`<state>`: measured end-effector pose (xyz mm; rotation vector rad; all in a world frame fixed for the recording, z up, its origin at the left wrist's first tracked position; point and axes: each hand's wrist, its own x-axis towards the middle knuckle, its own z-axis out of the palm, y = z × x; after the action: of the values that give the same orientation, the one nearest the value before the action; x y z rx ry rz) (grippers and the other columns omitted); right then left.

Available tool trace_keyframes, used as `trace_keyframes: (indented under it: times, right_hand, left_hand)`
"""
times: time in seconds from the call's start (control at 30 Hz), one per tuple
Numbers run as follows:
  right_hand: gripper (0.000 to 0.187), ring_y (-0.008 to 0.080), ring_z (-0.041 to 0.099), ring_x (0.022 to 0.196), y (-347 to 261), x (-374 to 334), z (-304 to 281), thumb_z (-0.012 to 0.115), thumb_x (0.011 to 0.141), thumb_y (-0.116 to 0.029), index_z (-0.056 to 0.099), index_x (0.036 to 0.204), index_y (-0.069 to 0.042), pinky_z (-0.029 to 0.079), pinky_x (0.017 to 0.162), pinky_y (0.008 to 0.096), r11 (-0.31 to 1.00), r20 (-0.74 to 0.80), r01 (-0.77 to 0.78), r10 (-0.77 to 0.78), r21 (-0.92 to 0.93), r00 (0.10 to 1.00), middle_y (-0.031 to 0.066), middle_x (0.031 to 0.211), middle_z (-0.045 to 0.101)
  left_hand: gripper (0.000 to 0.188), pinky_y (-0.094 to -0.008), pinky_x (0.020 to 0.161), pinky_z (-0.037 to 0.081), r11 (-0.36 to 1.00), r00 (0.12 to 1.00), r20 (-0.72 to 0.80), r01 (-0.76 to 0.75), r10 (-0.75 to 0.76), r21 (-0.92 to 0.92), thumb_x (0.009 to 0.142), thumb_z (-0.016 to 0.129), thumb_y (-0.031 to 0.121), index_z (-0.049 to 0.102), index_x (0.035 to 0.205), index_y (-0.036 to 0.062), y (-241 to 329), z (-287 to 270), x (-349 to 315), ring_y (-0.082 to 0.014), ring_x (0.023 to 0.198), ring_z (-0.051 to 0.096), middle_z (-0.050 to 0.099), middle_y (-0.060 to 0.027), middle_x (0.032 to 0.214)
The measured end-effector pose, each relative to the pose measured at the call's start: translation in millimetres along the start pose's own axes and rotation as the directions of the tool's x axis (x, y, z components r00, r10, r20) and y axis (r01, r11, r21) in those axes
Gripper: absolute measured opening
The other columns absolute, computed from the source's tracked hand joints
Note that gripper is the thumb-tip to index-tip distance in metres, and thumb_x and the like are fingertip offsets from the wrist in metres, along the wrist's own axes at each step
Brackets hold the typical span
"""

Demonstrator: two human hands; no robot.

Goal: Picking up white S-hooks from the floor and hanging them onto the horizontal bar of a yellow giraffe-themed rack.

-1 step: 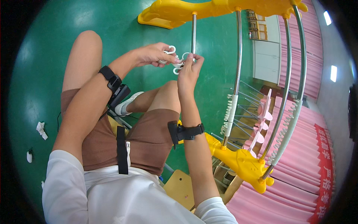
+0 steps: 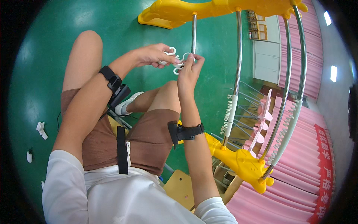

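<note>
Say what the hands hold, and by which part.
White hooked pieces, pinched by the left hand and right hand; curls stick out, gripped parts are hidden.

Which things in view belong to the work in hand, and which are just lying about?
In hand:
- white hooked pieces, held by left hand and right hand

Apparently just lying about:
- crumpled white tissue on the green floor
- small white rounded object, also on the floor

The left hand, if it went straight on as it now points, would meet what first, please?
Probably the curved white plastic hook piece held by the right hand; depth is unclear, and the left hand may be touching it.
</note>
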<state>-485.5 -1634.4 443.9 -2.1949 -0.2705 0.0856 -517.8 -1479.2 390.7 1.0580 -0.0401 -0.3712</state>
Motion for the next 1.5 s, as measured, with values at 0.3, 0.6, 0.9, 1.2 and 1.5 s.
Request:
trace_keyframes:
  times: [0.3, 0.6, 0.9, 1.2, 1.5]
  right_hand:
    - [0.021, 0.0122, 0.055, 0.07, 1, 0, 4, 0.039, 0.101, -0.023, 0.037, 0.105, -0.003, 0.045, 0.06, 0.0259, 0.957, -0.021, -0.019, 0.026, 0.291, 0.999, 0.01, 0.084, 0.058]
    - [0.021, 0.0173, 0.06, 0.073, 4, 8, -28, 0.04, 0.101, -0.024, 0.041, 0.105, -0.004, 0.051, 0.066, 0.0309, 0.821, 0.024, -0.155, 0.17, 0.549, 0.985, 0.0095, 0.091, 0.055]
    - [0.02, 0.0175, 0.06, 0.079, 15, 11, -53, 0.046, 0.099, -0.022, 0.045, 0.106, -0.004, 0.051, 0.069, 0.0313, 0.748, 0.045, -0.2, 0.222, 0.633, 0.974, 0.0095, 0.09, 0.057]
    - [0.012, 0.0158, 0.062, 0.08, 50, 40, -189, 0.049, 0.096, -0.008, 0.053, 0.103, 0.001, 0.052, 0.071, 0.0277, 0.985, -0.123, 0.036, -0.015, 0.168, 0.992, 0.0094, 0.089, 0.063]
    - [0.031, 0.0152, 0.063, 0.082, 96, 48, -285, 0.051, 0.091, -0.007, 0.064, 0.119, -0.008, 0.048, 0.075, 0.0288, 0.897, -0.464, -0.095, -0.132, -0.433, 0.876, 0.0126, 0.096, 0.069]
  left_hand:
    - [0.027, -0.0183, 0.042, 0.028, 1.0, 0.999, 0.047, 0.004, -0.003, -0.021, 0.08, 0.071, 0.03, 0.054, 0.086, 0.0105, -8, -2, 1, -0.0039, 0.052, 0.046, 0.053, 0.0022, 0.07]
    - [0.021, -0.0167, 0.042, 0.031, 0.985, 1.0, -0.002, -0.001, 0.001, -0.175, 0.082, 0.068, 0.022, 0.055, 0.091, 0.0089, -8, -3, 4, -0.0043, 0.053, 0.049, 0.055, 0.0004, 0.074]
    - [0.019, -0.017, 0.043, 0.031, 0.994, 0.999, 0.033, -0.012, 0.016, -0.111, 0.082, 0.065, 0.02, 0.053, 0.092, 0.0087, -4, -3, 6, -0.0051, 0.053, 0.048, 0.053, 0.0004, 0.074]
    - [0.017, -0.0194, 0.049, 0.033, 0.99, 0.997, 0.073, 0.028, -0.018, -0.135, 0.084, 0.065, 0.02, 0.053, 0.089, 0.0093, 2, 7, 4, -0.0057, 0.058, 0.047, 0.051, 0.0022, 0.074]
    - [0.015, -0.0186, 0.043, 0.028, 0.992, 0.999, -0.003, 0.044, -0.045, -0.121, 0.085, 0.063, 0.017, 0.051, 0.089, 0.0085, -5, 8, 18, -0.0044, 0.054, 0.041, 0.048, 0.0016, 0.072]
